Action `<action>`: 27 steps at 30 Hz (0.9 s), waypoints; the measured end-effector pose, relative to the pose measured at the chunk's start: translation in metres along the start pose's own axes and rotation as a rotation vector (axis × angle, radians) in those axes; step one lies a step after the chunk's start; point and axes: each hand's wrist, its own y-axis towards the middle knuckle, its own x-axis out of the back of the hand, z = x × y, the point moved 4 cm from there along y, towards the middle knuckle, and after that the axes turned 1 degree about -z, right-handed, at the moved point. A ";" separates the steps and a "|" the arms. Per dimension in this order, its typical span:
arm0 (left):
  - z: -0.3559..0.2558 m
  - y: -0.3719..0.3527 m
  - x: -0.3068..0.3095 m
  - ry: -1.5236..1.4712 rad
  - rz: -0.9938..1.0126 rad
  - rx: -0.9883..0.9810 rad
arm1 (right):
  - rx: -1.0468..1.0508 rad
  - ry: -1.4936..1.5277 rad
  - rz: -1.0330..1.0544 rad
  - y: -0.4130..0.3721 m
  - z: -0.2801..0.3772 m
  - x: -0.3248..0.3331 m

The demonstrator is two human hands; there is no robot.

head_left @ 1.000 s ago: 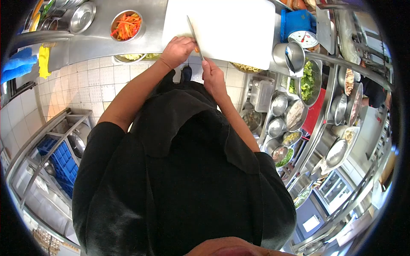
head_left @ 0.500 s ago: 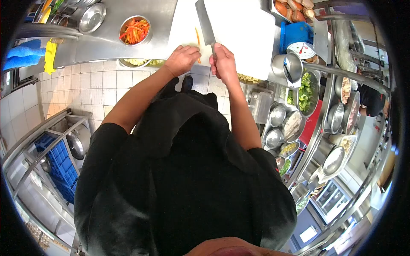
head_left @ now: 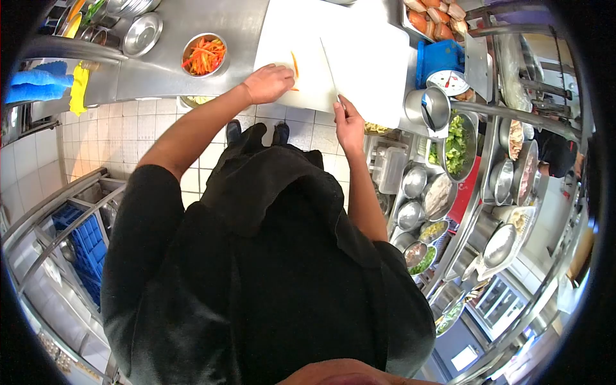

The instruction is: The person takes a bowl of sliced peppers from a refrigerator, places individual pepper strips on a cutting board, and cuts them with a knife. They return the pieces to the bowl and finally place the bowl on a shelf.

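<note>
Head view: the right hand point(head_left: 348, 119) has its fingers closed round the handle of a knife point(head_left: 328, 64), the stiff blade over the white cutting board point(head_left: 366, 38). The left hand point(head_left: 269, 82) lies curled on the board. I cannot tell if it grips anything. Beside it is a carrot strip point(head_left: 294, 63), light, thin and likely slippery, best pinched mid-length.

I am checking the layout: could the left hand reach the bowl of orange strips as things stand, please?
Probably yes: the left hand rests on the white board, the bowl of orange strips stands close beside it, and only bare steel counter lies between.
</note>
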 end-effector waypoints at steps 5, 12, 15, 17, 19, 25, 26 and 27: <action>-0.007 -0.003 0.000 0.042 0.086 -0.044 | 0.045 -0.181 -0.095 -0.007 0.023 0.007; 0.018 0.023 -0.002 0.039 0.015 0.056 | 0.245 -0.346 -0.323 0.009 0.007 0.020; 0.030 0.042 0.001 0.046 0.009 -0.016 | 0.370 -0.420 -0.348 0.020 -0.003 0.021; 0.037 0.048 -0.005 0.064 0.043 0.012 | 0.317 -0.486 -0.307 0.023 -0.003 0.020; 0.031 0.047 -0.002 0.091 0.084 0.053 | 0.269 -0.477 -0.309 0.023 0.000 0.019; 0.019 0.029 -0.004 0.063 0.035 0.113 | 0.272 -0.449 -0.287 0.021 0.000 0.019; 0.016 0.025 -0.002 0.058 0.027 0.120 | 0.270 -0.442 -0.277 0.022 -0.001 0.019; 0.013 0.020 -0.001 0.029 -0.026 0.127 | 0.267 -0.435 -0.269 0.022 -0.001 0.019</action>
